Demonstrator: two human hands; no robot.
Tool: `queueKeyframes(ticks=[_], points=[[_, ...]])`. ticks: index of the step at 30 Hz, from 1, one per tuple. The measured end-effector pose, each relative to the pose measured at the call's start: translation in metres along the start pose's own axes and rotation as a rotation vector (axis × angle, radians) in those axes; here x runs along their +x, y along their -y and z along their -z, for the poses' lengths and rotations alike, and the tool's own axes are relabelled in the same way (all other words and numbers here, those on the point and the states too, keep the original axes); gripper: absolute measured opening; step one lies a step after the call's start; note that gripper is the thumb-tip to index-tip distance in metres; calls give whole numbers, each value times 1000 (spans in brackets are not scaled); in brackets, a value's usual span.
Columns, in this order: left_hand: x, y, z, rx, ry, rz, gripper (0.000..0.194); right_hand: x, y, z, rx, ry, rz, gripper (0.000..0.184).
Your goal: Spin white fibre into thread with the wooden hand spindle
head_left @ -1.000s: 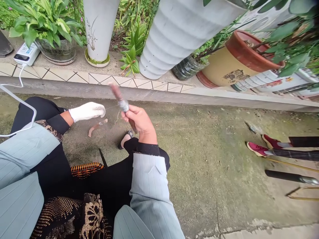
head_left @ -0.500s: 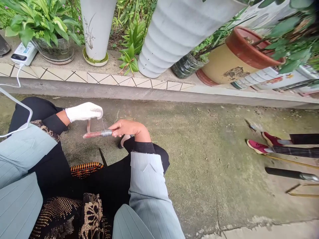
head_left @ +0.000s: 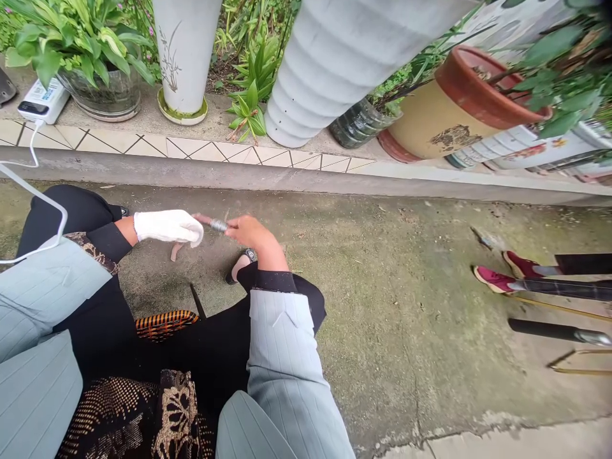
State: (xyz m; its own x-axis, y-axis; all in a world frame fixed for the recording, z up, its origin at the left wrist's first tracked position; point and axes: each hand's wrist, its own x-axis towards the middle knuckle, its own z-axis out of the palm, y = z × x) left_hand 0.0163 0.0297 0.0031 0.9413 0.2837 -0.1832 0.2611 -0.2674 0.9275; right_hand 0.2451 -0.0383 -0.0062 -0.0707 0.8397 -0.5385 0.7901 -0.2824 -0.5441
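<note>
My right hand (head_left: pixel 249 231), bare, is closed around one end of a reddish-brown forked stick (head_left: pixel 203 218). Silver wire (head_left: pixel 218 225) is wound in a tight coil round the stick, just beside my right fingers. My left hand (head_left: pixel 168 227) wears a white glove, its fingers curled downward and closed at the wire's loose end. That strand is too thin to make out now. The glove covers part of the stick, while another prong pokes out below it.
Potted plants, among them a tall white ribbed pot (head_left: pixel 325 70), line a tiled ledge (head_left: pixel 201 150) ahead. A white power bank (head_left: pixel 44 101) with a cable sits there. A woven seat (head_left: pixel 165 324) shows between my legs. Another person's red shoes (head_left: pixel 495 279) are at right.
The forked stick has turned, its far end swinging upward behind my gloved hand. My left hand has moved slightly right and down; my right hand has risen a little.
</note>
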Motion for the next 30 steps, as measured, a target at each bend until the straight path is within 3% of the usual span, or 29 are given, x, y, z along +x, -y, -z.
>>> queueKeyframes(ticks=[3, 4, 6, 9, 12, 15, 18, 21, 24, 27, 30], points=[[1, 6, 3, 35, 133, 7, 23, -3, 5, -4, -59, 518, 71, 13], [1, 7, 5, 43, 100, 9, 20, -5, 7, -4, -15, 611, 125, 15], [2, 10, 7, 14, 44, 22, 19, -11, 9, -1, 121, 660, 251, 23], [4, 14, 9, -108, -26, 32, 23, -23, 10, 7, 443, 462, 429, 33], [7, 16, 9, -195, -117, 29, 28, -29, 7, 14, 792, -46, 511, 33], [7, 15, 7, -225, -62, 12, 29, -21, 1, 15, 922, -460, 444, 32], [5, 8, 4, -218, 131, -11, 28, -5, -6, 9, 701, -532, 228, 28], [2, -1, 3, -170, 223, -23, 26, 3, -4, 3, 202, -384, 3, 21], [2, -3, 4, -71, 191, -12, 24, 1, 6, -1, -212, -44, -103, 14], [2, 3, 7, -5, 85, 12, 20, -5, 13, -3, -290, 318, -52, 12], [4, 13, 11, 10, -52, 41, 17, -8, 12, -4, -145, 517, 75, 15]])
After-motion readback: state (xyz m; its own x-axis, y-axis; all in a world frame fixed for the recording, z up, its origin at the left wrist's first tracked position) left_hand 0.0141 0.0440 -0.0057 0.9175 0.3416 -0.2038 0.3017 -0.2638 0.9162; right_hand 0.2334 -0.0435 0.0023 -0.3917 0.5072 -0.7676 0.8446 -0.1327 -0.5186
